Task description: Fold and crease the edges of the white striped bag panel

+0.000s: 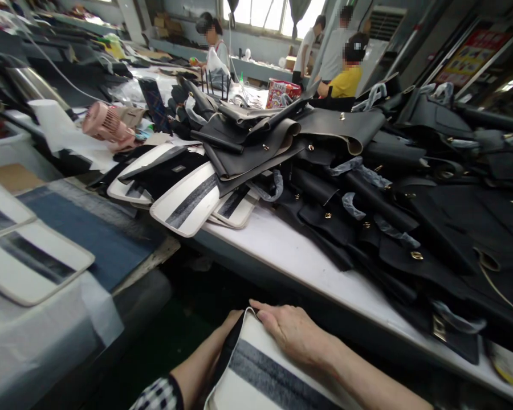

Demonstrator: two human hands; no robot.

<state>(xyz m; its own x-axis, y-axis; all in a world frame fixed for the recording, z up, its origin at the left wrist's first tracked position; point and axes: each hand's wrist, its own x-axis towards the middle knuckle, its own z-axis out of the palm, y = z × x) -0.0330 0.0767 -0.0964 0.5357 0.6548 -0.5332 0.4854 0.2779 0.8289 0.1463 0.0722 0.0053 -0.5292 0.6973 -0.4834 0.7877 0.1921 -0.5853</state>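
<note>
At the lower middle I hold up a white panel with a dark grey stripe (pixel 256 364), its pale edge curving toward me and black material showing along its left side. My right hand (pixel 290 330) grips the far top edge, thumb on the white face and fingers reaching over the corner. On the other side of the panel, my left hand (pixel 231 327) is against the black side near the same corner; most of its fingers are hidden behind the piece. Similar striped white panels (pixel 190 205) lie on the table ahead, partly under black pieces.
Black bag parts with metal clasps (pixel 325 216) are heaped across the white table (pixel 282 245). At left, more striped panels (pixel 34 256) rest on a blue board (pixel 94 228). A pink motor (pixel 105 122) stands behind. Several people work at the back, one in a yellow shirt (pixel 346 82).
</note>
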